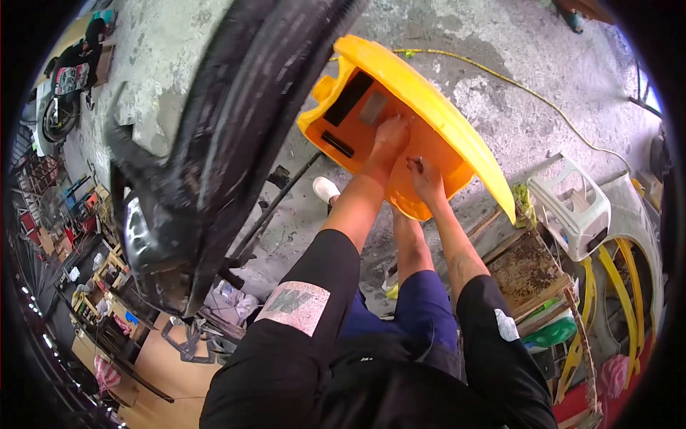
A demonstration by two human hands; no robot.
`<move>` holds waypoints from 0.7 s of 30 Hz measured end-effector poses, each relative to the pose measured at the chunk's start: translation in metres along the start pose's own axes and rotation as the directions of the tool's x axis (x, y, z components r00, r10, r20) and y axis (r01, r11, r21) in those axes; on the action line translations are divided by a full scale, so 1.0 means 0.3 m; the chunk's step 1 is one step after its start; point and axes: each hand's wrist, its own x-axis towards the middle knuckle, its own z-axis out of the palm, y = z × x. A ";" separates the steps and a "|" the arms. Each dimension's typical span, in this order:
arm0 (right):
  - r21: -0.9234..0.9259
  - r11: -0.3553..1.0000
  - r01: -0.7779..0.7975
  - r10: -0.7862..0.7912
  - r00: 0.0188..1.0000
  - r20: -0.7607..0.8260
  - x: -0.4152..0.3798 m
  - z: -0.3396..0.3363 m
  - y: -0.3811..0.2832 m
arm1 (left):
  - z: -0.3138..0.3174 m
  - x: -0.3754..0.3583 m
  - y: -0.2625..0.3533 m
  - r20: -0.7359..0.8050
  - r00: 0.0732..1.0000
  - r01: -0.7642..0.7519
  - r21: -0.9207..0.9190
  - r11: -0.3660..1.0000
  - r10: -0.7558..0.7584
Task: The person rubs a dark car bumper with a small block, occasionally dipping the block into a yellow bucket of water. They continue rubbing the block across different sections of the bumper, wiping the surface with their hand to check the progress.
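Panel (pixel 437 134) curves around left hand (pixel 391 136), seemingly touching.

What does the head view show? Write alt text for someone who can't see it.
A person's left hand and right hand, fingers bent, are over the orange interior of a hollow yellow shell, the right nearer its lower edge. A large black part looms at left and a white stool shows at right, with stained concrete floor beyond.

Floor (pixel 518 114) lies open beyond the yellow shell (pixel 443 109), a black bumper (pixel 229 107) blocking its left.
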 end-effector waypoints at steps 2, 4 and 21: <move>-0.308 0.879 0.365 -0.398 0.916 -0.051 0.121 0.050 0.113 | 0.525 0.138 -0.333 -0.065 0.981 -0.190 -0.135 0.972 0.183; -0.261 0.922 0.285 -0.316 0.945 -0.083 0.215 0.118 0.305 | 0.268 -0.021 -0.227 0.172 0.982 0.088 -0.030 0.996 -0.082; 0.860 0.312 -0.404 0.228 0.911 0.345 0.187 0.195 0.089 | -0.313 -0.178 0.094 -0.087 0.986 0.084 -0.463 0.882 -0.139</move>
